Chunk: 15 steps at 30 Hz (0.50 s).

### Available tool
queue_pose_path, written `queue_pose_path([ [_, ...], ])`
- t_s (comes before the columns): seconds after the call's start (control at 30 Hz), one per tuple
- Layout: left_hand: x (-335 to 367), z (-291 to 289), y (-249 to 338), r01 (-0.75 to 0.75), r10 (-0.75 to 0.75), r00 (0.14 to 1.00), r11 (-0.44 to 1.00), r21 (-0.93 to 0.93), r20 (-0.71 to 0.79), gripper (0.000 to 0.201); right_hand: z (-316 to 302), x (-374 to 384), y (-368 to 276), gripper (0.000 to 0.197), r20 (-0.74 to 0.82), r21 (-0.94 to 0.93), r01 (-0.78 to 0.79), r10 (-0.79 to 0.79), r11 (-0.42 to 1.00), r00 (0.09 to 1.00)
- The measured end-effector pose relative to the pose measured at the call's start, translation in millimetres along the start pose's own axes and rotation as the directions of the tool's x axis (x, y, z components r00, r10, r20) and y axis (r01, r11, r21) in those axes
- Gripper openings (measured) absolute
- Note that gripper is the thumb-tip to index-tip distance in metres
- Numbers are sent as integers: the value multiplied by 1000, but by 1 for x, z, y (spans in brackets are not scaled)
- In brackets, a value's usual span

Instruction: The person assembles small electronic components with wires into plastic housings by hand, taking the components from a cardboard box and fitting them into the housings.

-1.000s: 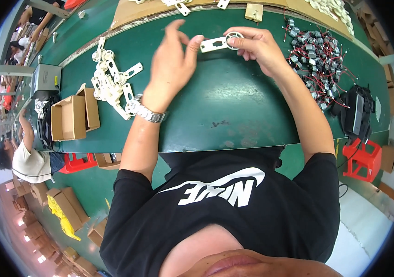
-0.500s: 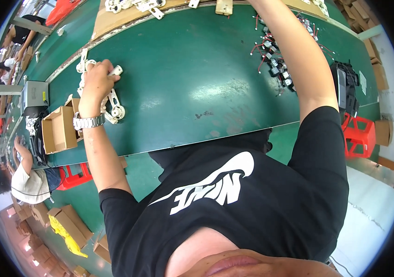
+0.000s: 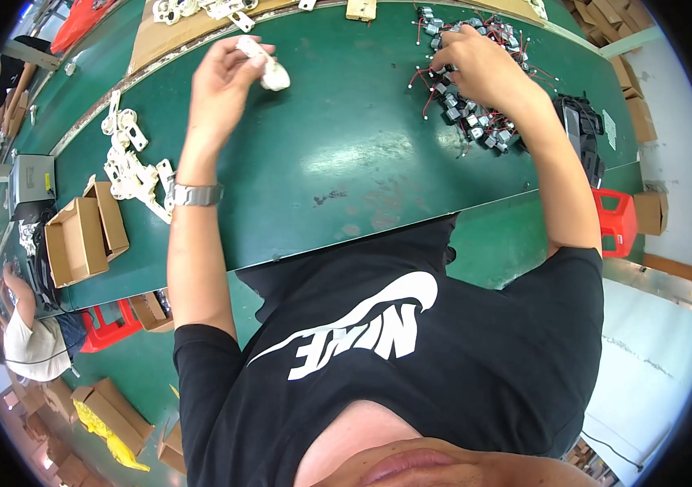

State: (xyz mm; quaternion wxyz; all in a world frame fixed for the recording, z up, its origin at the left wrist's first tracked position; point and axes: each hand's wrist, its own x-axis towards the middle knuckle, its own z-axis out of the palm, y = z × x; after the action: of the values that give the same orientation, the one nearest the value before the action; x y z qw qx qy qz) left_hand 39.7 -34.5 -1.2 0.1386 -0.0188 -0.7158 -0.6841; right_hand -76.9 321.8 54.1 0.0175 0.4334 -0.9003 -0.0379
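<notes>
My left hand [image 3: 222, 85] is raised over the far left of the green table, its thumb and fingers closed on a white plastic part [image 3: 275, 75] with a rounded end. At the far right, my right hand [image 3: 480, 65] reaches into a pile of small motors [image 3: 476, 122] with red and black leads. Its fingers curl down among them, and whatever they pinch is hidden. More white plastic parts [image 3: 131, 166] lie in a loose heap left of my left forearm.
An open cardboard box [image 3: 76, 243] and a grey metal unit [image 3: 33, 188] stand at the table's left end. White parts [image 3: 208, 10] lie on cardboard at the far edge. Black equipment [image 3: 581, 134] sits right of the motors. A co-worker [image 3: 33, 345] is at the left.
My left hand has lifted a white plastic part from the heap and moved right and away from me. My right hand has come back from beyond the far edge onto the motor pile.
</notes>
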Motion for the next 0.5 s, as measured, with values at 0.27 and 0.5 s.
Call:
queue_pose_path([
  [0.27, -6, 27, -25, 45, -41, 999, 990, -135, 33, 30, 24, -14, 19, 38, -34, 29, 10, -9, 1000, 999],
  [0.5, -12, 16, -31, 129, -124, 991, 971, -202, 40, 25, 22, -23, 20, 43, -94, 202, 65, -47, 977, 994],
])
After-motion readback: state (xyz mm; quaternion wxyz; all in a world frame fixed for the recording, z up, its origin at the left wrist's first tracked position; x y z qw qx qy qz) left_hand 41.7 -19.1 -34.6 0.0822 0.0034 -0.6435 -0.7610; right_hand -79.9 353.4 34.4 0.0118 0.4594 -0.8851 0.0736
